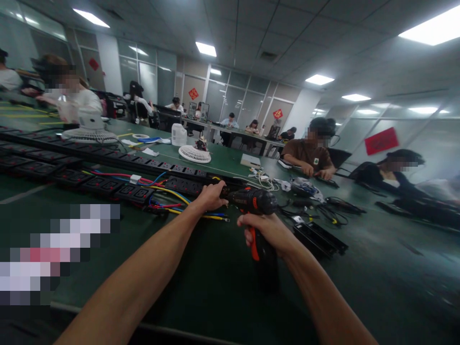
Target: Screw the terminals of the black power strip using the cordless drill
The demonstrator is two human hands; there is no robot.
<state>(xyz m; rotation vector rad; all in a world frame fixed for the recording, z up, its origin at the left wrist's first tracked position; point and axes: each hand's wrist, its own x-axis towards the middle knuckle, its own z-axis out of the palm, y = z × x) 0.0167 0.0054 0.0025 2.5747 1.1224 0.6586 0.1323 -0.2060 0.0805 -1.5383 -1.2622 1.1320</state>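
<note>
My right hand is wrapped round the grip of a black and orange cordless drill, a finger on its orange trigger. The drill points left toward a long black power strip. My left hand rests closed on the end of that strip, just ahead of the drill's nose. Red, blue and yellow wires spill from the strip below my left hand. Whether the bit touches the strip is hidden by my left hand.
Several more black power strips lie across the green table at left. A black strip casing lies right of the drill. Two white fans stand farther back. Co-workers sit at right and far left. Cables clutter the right.
</note>
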